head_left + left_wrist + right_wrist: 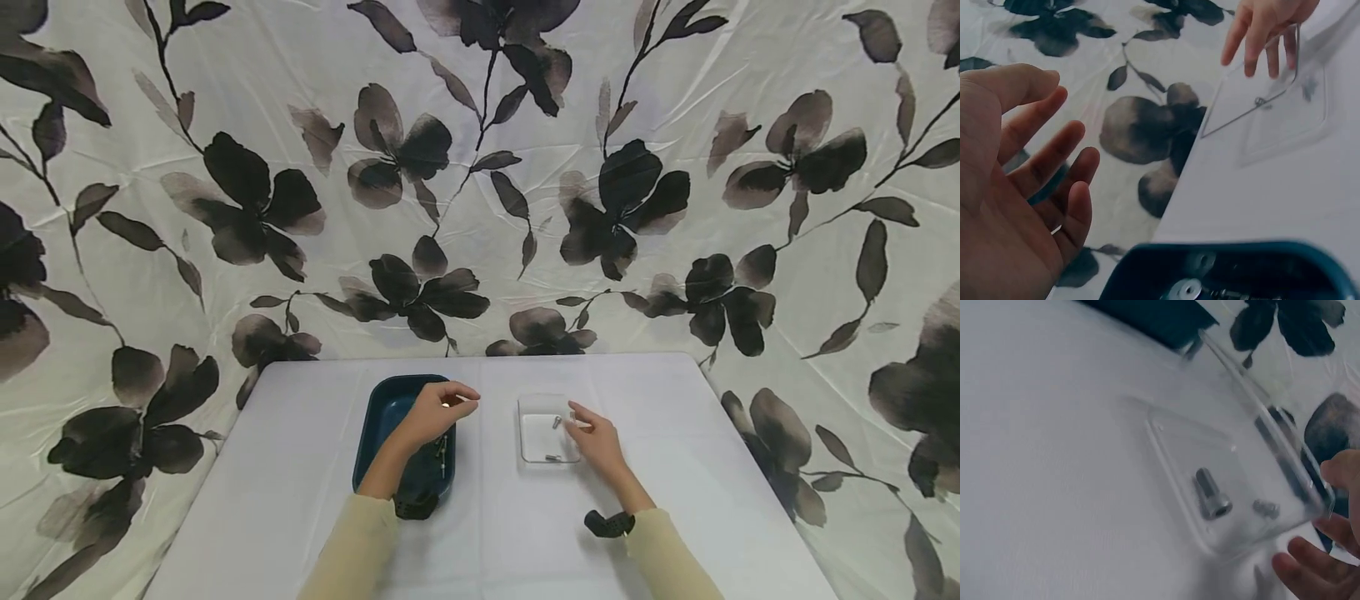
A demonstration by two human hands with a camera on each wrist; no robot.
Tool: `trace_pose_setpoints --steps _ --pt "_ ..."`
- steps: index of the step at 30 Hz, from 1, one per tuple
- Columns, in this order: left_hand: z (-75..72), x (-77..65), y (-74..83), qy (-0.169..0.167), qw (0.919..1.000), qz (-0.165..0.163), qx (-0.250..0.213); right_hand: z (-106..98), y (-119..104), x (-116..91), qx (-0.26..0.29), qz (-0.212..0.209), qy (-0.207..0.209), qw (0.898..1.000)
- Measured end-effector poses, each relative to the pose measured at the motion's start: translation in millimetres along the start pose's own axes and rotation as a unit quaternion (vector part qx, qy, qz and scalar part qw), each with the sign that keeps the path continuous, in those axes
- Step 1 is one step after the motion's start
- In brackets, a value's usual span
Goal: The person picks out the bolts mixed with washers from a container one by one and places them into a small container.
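My left hand [440, 410] hovers over the dark teal tray [372, 421], with fingers loosely bent and nothing between them. Small metal hardware [441, 454] lies in that tray, including a round piece with a hole [1186, 289]. My right hand [597, 442] is at the right side of a clear plastic box [520, 435], its fingers spread and gently curved close by the rim. Inside the box are two metal pieces: a socket-head bolt [1213, 495] and a smaller threaded piece [1266, 508]. The left hand and forearm hide part of the tray.
Both containers stand on a white-covered table [487, 533], the teal tray left of the clear box. Behind the table hangs a floral cloth [517, 225]. Black wrist devices [416, 506] are strapped at both sleeve cuffs.
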State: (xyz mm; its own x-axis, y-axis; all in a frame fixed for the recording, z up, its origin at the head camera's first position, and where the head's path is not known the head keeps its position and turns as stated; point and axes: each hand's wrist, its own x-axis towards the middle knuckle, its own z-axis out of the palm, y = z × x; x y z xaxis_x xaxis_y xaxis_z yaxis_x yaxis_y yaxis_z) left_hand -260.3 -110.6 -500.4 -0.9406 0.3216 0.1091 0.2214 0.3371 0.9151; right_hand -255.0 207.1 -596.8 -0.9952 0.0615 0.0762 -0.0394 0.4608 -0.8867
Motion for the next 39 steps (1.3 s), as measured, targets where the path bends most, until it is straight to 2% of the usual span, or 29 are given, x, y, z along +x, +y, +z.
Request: trace_pose_setpoints --steps 4,8,10,17,25,29,34,39 --pt "-21.6 -19.1 13.7 0.003 1.0 0.008 0.002 2 -15 -1 -0.067 -0.043 0.048 0.996" --pt "-41.9 -40.0 24.4 0.011 0.9999 0.007 0.009 3 -35 2 -0.083 -0.074 0.079 0.991" --pt "-49.2 -45.9 17.0 0.018 0.9998 0.005 0.01 5 -46 3 -0.066 -0.087 0.081 0.991" --pt "-66.7 -54.7 -28.1 0.055 0.9981 -0.02 0.02 23 -83 0 -0.003 -0.118 0.054 0.992" --pt "-72.8 -63.4 -47.0 0.076 0.9954 -0.055 0.017 63 -121 -7 0.052 -0.155 0.018 0.986" --pt "-71.2 -63.1 -50.6 0.08 0.995 -0.057 0.019 85 -129 -10 0.06 -0.148 -0.01 0.987" --pt "-70.1 -62.5 -53.8 0.084 0.9945 -0.062 0.015 110 -131 -14 0.053 -0.126 -0.045 0.99" --pt "-69.7 -63.6 -59.7 0.087 0.9941 -0.064 0.011 129 -122 -19 0.046 -0.118 -0.063 0.99"
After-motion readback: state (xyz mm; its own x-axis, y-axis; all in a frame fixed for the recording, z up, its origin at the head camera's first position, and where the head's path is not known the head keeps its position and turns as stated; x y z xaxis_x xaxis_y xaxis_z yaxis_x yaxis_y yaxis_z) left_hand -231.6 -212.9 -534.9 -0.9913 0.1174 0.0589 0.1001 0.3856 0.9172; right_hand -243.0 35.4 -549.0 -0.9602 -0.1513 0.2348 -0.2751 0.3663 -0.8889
